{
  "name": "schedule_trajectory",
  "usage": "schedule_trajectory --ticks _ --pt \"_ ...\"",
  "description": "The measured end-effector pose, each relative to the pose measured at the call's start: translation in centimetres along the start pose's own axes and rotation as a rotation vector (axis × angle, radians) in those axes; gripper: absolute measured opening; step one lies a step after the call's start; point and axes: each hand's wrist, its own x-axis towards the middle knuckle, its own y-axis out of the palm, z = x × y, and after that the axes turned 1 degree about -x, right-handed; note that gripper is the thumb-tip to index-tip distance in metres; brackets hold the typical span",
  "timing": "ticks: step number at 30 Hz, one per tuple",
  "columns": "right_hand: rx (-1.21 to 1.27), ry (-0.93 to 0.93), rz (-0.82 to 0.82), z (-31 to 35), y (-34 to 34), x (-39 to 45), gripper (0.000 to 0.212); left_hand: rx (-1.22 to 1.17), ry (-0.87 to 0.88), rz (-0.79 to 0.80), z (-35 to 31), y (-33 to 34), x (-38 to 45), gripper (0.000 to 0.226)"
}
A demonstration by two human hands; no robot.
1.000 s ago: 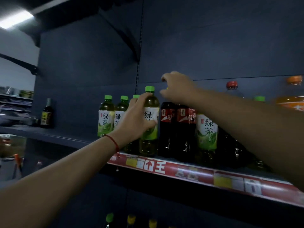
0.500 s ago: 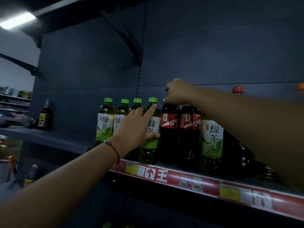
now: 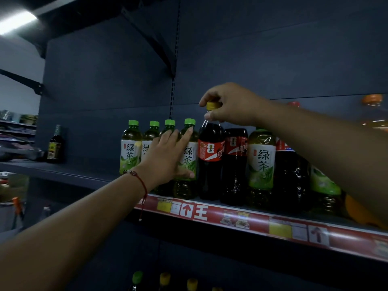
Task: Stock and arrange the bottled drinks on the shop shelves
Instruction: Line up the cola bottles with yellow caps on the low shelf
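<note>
A row of green tea bottles [image 3: 130, 148] with green caps stands on the dark shelf [image 3: 69, 174]. My left hand [image 3: 165, 158], fingers spread, rests flat against the rightmost green tea bottle [image 3: 188, 164] of that group without gripping it. Just to its right stands a cola bottle [image 3: 210, 162] with a yellow cap; my right hand [image 3: 231, 105] pinches that cap from above. A second cola bottle [image 3: 234, 164] and another green tea bottle [image 3: 261, 164] stand further right.
The shelf edge carries a red price strip [image 3: 273, 224]. A small dark bottle [image 3: 55, 144] stands alone at the shelf's left. Larger bottles with red and orange caps [image 3: 372, 99] crowd the right end. Capped bottles [image 3: 164, 278] show on the shelf below.
My left hand let go of the green tea bottle it set down and now lies open against it. My right hand closed on the cola bottle's cap.
</note>
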Motion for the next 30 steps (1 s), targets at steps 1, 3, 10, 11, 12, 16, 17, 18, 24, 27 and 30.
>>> schedule_trajectory --ticks 1,3,10,11,12,16,17,18,24,27,30 --pt "0.005 0.001 -0.031 -0.1 -0.2 -0.6 0.031 -0.008 -0.008 0.009 0.0 -0.1 -0.2 0.124" --pt "0.059 0.024 -0.094 -0.5 -0.8 -1.9 0.029 -0.062 -0.016 0.019 -0.2 -0.4 -1.0 0.118" --pt "0.505 0.226 -0.258 -2.0 -1.7 -6.5 0.023 -1.062 0.011 -0.085 -5.2 -3.6 -6.7 0.061" --pt "0.548 0.254 -0.28 -2.0 -1.4 -7.2 0.02 -1.136 -0.001 -0.082 -6.2 -4.1 -7.4 0.059" --pt "0.582 0.281 -0.3 -1.9 -1.2 -7.9 0.019 -1.186 -0.012 -0.079 -7.3 -4.5 -8.1 0.06" --pt "0.646 0.368 -0.365 -0.8 0.2 -11.0 0.02 -1.28 -0.087 -0.047 -11.1 -4.8 -10.7 0.066" --pt "0.639 0.379 -0.37 -0.5 0.6 -11.8 0.02 -1.319 -0.107 -0.021 -11.9 -4.5 -11.3 0.066" --pt "0.622 0.386 -0.367 -0.2 1.1 -12.7 0.02 -1.359 -0.131 0.002 -12.6 -4.2 -12.1 0.064" --pt "0.706 0.483 -0.285 1.0 4.7 -19.2 0.025 -1.563 -0.3 0.08 -16.5 -0.8 -17.3 0.037" --pt "0.866 0.571 -0.187 1.3 7.1 -23.4 0.025 -1.768 -0.444 0.139 -18.1 1.5 -20.1 0.041" --pt "0.87 0.648 -0.026 1.4 10.6 -28.2 0.033 -1.928 -0.599 0.176 -19.3 4.2 -22.6 0.042"
